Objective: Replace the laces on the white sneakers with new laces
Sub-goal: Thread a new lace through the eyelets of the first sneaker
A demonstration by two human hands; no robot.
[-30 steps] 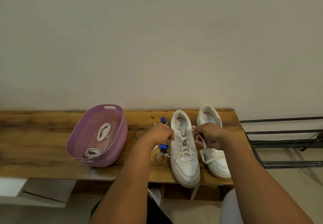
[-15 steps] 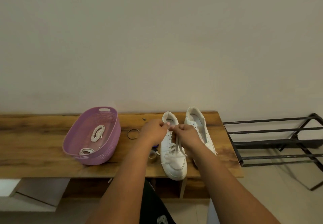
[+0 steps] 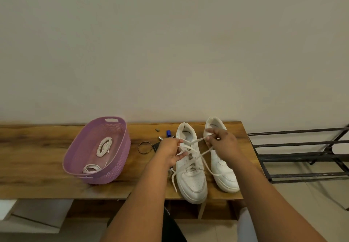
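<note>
Left hand: the left hand (image 3: 170, 152) is sitting at lower centre of the frame, its fingers curling round and pinching a strand of the white lace (image 3: 196, 154) at the upper eyelets of the left sneaker (image 3: 190, 168).
Right hand: the right hand (image 3: 221, 143) is hovering over the right sneaker (image 3: 223, 171), pinching another strand of the same lace between thumb and fingers and holding it taut across the gap between the shoes.
Lace: it is running through the left sneaker's eyelets; one loose end is trailing down the shoe's left side onto the table (image 3: 37, 168), another is draping over the toe of the right sneaker.
Sneakers: both are standing side by side at the lower right of the table, toes pointing toward the viewer, the left one's toe overhanging the front edge.
Basket: a purple basket (image 3: 113, 173) is resting at lower left centre, holding two coiled white laces (image 3: 103, 146).
Small items: a bangle (image 3: 145, 147) and a blue piece (image 3: 168, 133) are lying between basket and sneakers.
Rack: a black metal rack (image 3: 302, 155) is standing at lower right.
</note>
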